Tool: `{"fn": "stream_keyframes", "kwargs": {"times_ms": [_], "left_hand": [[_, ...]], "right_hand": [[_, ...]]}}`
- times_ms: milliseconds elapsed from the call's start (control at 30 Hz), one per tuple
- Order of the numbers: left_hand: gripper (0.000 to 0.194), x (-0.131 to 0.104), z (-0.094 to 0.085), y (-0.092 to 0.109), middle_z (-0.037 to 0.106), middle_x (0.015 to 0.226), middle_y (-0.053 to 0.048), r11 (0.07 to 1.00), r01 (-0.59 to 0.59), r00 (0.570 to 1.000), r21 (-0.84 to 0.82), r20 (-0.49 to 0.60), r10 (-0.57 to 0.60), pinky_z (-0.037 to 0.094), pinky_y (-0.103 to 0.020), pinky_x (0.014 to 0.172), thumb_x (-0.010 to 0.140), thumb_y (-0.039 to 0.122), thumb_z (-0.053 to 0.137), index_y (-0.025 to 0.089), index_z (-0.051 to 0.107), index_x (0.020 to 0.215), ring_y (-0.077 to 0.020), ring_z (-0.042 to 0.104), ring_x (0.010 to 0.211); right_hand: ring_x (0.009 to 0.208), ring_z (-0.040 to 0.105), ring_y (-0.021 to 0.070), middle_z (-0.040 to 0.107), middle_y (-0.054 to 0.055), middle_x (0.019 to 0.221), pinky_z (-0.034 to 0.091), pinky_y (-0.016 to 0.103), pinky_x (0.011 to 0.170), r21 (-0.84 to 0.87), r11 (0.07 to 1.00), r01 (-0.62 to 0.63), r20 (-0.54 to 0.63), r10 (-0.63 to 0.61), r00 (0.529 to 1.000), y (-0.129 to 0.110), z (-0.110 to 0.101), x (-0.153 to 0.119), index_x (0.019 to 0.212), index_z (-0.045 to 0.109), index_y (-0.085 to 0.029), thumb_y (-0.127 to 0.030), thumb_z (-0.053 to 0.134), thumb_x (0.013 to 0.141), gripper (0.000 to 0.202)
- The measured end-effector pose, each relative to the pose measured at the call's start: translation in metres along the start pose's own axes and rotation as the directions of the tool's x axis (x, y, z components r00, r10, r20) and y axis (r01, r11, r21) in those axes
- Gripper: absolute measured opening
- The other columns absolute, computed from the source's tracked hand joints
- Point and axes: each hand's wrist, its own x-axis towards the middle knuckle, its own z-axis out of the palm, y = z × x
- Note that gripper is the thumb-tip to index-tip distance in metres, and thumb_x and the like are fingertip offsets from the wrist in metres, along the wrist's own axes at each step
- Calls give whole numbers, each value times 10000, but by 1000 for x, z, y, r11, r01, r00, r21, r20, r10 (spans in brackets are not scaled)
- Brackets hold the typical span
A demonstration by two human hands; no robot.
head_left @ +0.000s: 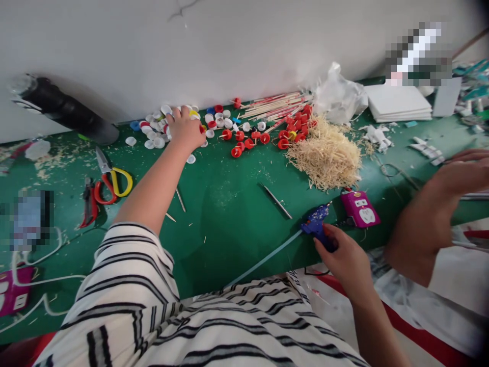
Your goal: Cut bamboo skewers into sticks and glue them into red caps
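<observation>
My left hand [184, 133] reaches over a heap of plastic bottle caps [155, 133], mostly white with some red, yellow and blue. Its fingers are spread among the caps, and a red cap [202, 129] shows beside it; the fingers partly hide what lies beneath. My right hand [346, 257] is wrapped round a blue hot glue gun [317, 220], whose nozzle points up and right. A long pale glue stick [263, 260] runs out of the gun's back towards my shirt. To the right of my left hand lie several red caps with short sticks through them [248, 143].
Wooden skewers [275, 107] and a heap of wood shavings [328, 153] lie at the back. A purple power strip [360, 208] sits by the glue gun. Scissors [110, 176], red pliers [89, 204] and a black bottle [72, 109] are left. A co-worker's arm [428, 214] reaches in from the right.
</observation>
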Motion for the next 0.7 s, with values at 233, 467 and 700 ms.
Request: {"fn": "stream_keyframes", "kwargs": {"times_ms": [233,467,700], "left_hand": [[277,-2,-1,-4,590,1581,-136,997,-31,996,-68,-85,25,230,-648,1335,915,224,771,97,784,1161,-393,386,1561],[372,-27,-17,-3,672,1494,-101,989,-26,992,-144,-123,8,297,-556,1300,943,295,767,143,767,1282,-332,496,1496],[311,-62,-20,-13,720,1341,-123,959,-95,972,-268,-233,31,414,-542,1229,892,224,786,190,800,1202,-356,600,1326]], "right_hand": [[1033,773,365,809,156,1152,609,559,975,218,976,-28,-218,77,973,-5,-10,8,1359,743,-185,-623,725,874,653],[1020,756,348,778,137,1107,611,523,988,344,939,12,-407,137,903,-11,-21,28,1412,738,-202,-575,775,885,647],[1045,784,346,808,134,1178,604,513,961,272,941,202,-609,6,793,-18,-22,41,1403,750,-202,-560,739,943,583]]}}
